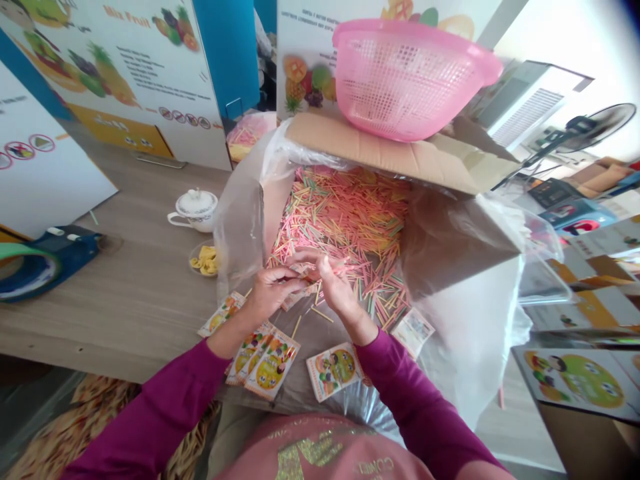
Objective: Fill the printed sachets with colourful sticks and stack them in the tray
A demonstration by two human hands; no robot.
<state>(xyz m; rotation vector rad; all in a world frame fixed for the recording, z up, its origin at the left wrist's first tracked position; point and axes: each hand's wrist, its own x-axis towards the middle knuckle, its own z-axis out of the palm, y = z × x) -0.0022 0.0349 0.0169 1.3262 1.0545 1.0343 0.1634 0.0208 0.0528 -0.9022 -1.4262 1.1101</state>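
Observation:
Above the near edge of a lined carton, my left hand (274, 292) pinches a small printed packet (295, 298), mostly hidden by the fingers. My right hand (337, 288) is curled close against it, with a few pink candy sticks at its fingers. Behind both hands lies a heap of thin pink, yellow and green candy sticks (350, 207) inside the carton. Several printed packets (273, 363) overlap below my left forearm. Another packet (334, 371) lies by my right forearm, and a paler one (413, 332) rests to its right.
A pink plastic basket (415, 80) sits on the carton's back flap (370, 150). To the left are a lidded white cup (195, 210), a small dish of yellow pieces (205, 259) and a tape dispenser (65, 257). Printed boxes (150, 80) stand behind; a fan (595, 133) is at right.

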